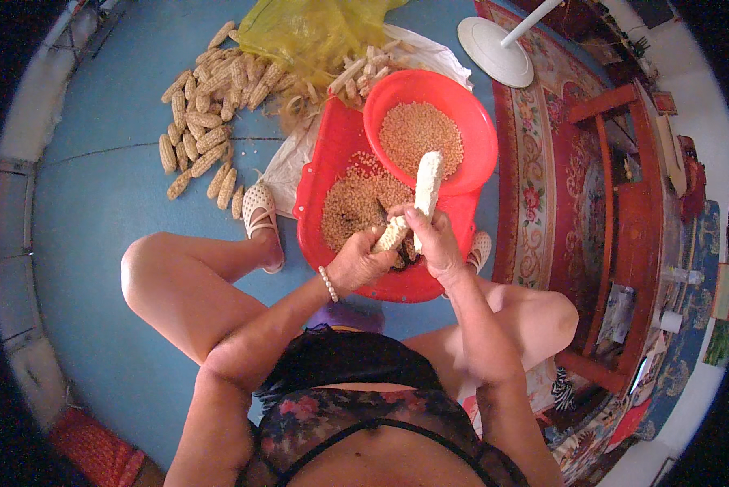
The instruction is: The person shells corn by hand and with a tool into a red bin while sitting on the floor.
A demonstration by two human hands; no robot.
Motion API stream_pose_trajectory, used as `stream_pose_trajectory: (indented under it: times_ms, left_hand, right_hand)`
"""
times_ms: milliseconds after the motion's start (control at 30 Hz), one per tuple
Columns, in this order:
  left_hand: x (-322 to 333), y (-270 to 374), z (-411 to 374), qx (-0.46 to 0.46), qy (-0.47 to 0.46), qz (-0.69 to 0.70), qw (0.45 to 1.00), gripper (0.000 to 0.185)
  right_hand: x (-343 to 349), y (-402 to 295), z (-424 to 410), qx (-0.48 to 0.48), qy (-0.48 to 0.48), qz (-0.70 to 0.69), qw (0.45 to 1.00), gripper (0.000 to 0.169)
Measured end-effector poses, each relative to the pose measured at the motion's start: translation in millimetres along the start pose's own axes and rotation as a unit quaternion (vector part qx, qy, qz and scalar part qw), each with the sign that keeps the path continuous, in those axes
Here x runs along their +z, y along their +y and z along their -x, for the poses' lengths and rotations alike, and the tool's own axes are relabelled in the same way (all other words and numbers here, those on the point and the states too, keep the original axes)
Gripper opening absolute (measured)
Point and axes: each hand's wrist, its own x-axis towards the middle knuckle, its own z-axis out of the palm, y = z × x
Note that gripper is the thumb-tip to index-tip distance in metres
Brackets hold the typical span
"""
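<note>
My left hand [359, 260] grips a dried corn cob [393, 234] that still bears kernels on part of it. In my right hand [435, 237] is a long, bare white corncob [428, 179], held upright and touching the other cob. Both hands are over a large red plastic basin [312, 228] strewn with loose corn kernels [346, 204]. Something dark, partly hidden by my hands, lies among the kernels. A round red plastic bowl [485, 137] full of loose kernels [422, 134] rests on the basin's far right part.
Unshelled corn cobs [203, 119] are heaped on the blue floor [109, 201] at the far left. Stripped cobs [364, 76] lie beyond the basin beside a yellow mesh sack [315, 36] and white sheeting [288, 161]. A white round stand base [498, 52] and a patterned red rug [531, 201] are at right.
</note>
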Motion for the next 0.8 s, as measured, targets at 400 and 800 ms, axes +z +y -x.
stream_pose_trajectory:
  times_ms: [400, 800]
  left_hand:
    - [22.7, -18.5, -3.9, 0.112, 0.129, -0.499, 0.850, 0.043]
    - [21.2, -15.6, -3.2, 0.187, 0.195, -0.323, 0.907, 0.038]
  right_hand:
    - [6.4, 26.9, -18.6, 0.146, 0.062, -0.206, 0.966, 0.027]
    - [13.7, 20.0, 2.3, 0.023, 0.029, -0.139, 0.990, 0.020]
